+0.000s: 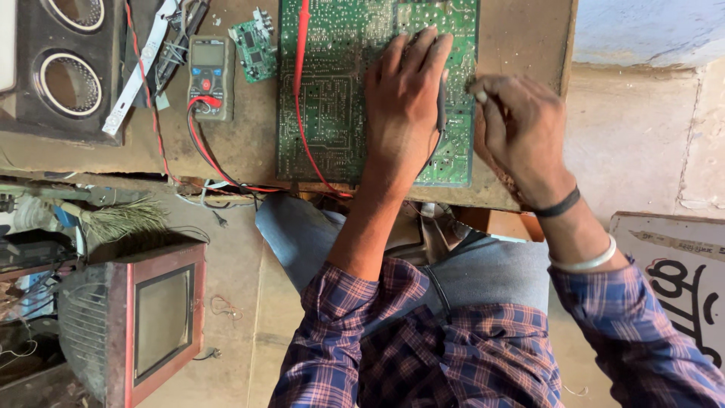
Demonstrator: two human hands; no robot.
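A large green circuit board (pixel 332 91) lies solder side up on a brown workbench (pixel 249 143). My left hand (pixel 404 98) rests flat on the board, fingers together, with a black lead running beside it under the palm. My right hand (pixel 517 128) hovers at the board's right edge, thumb and fingers pinched on something small I cannot make out. A red probe (pixel 303 30) lies across the board, its red wire (pixel 302 128) trailing to the bench's front edge. Left of the board sits a grey multimeter (pixel 210 75).
A smaller green board (pixel 254 49) lies beside the multimeter. A black speaker box (pixel 64 68) stands at the bench's far left. On the floor are a small red-framed television (pixel 158 325), a brush (pixel 121 219) and a painted sign board (pixel 680 279) at right.
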